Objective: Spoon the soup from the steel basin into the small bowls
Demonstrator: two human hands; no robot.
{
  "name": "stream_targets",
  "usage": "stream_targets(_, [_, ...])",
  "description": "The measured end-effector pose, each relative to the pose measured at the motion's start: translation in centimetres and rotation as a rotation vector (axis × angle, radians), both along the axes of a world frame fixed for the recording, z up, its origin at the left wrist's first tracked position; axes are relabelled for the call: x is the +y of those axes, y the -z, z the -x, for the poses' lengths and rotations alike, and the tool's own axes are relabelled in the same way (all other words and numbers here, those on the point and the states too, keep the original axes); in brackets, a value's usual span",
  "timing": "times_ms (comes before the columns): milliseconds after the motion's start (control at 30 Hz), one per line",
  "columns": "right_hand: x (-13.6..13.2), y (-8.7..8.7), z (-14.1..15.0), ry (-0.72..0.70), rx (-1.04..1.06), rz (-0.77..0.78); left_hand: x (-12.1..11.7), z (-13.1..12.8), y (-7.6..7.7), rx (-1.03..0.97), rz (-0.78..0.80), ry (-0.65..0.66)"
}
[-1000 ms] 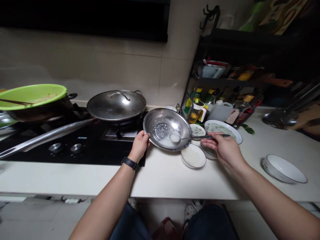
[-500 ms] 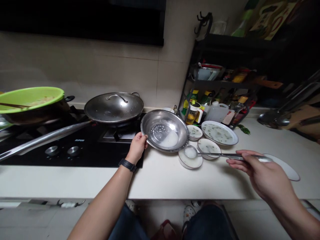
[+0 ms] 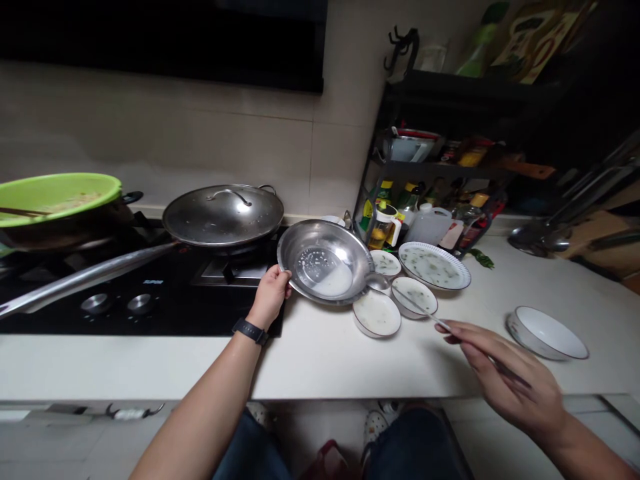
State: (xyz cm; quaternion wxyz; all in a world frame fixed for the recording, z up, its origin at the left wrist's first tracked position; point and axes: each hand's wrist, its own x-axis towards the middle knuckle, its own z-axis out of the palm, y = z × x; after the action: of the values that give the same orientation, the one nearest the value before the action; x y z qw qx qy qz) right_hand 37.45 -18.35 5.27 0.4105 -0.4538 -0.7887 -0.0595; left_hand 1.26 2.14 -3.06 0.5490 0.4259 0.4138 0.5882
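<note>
Holding: the left hand (image 3: pixel 269 298) gripped the rim of a tilted stainless steel basin (image 3: pixel 325 257), with milky liquid (image 3: pixel 327 280) pooled inside, beside a black glass cooktop (image 3: pixel 135 317).
Right side: the right hand (image 3: pixel 507 373) pinched a metal spoon (image 3: pixel 425 310), its bowl near the basin's rim, above the surface (image 3: pixel 350 367).
Hands: apart, not clamped together.
Technique: a steady tilt probably kept the liquid within the spoon's reach.
Change: the spoon, earlier nearly level over a small white dish (image 3: pixel 377 315), sloped downward; a white bowl (image 3: pixel 547 333), earlier mostly hidden, showed fully.
</note>
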Motion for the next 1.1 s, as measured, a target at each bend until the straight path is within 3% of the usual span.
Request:
stream_targets(267, [10.3, 2.8, 3.8, 0.103, 0.442, 0.3, 0.0, 0.0, -0.1, 0.004, 0.002, 0.0])
stream_targets(433, [13.7, 3.4, 4.6, 0.114, 0.539, 0.402, 0.0, 0.0, 0.0, 0.004, 0.01, -0.004])
stream_targets(767, [14.0, 1.5, 5.5, 0.279, 1.278, 0.655, 0.1, 0.0, -0.1, 0.006, 0.017, -0.002])
stream_targets(900, [13.2, 0.4, 5.5, 0.264, 1.355, 0.698, 0.0, 0.0, -0.1, 0.007, 0.009, 0.004])
stream_targets(1100, [10.1, -1.8, 4.8, 0.258, 1.321, 0.618, 0.1, 0.1, -0.1, 0.01, 0.004, 0.0])
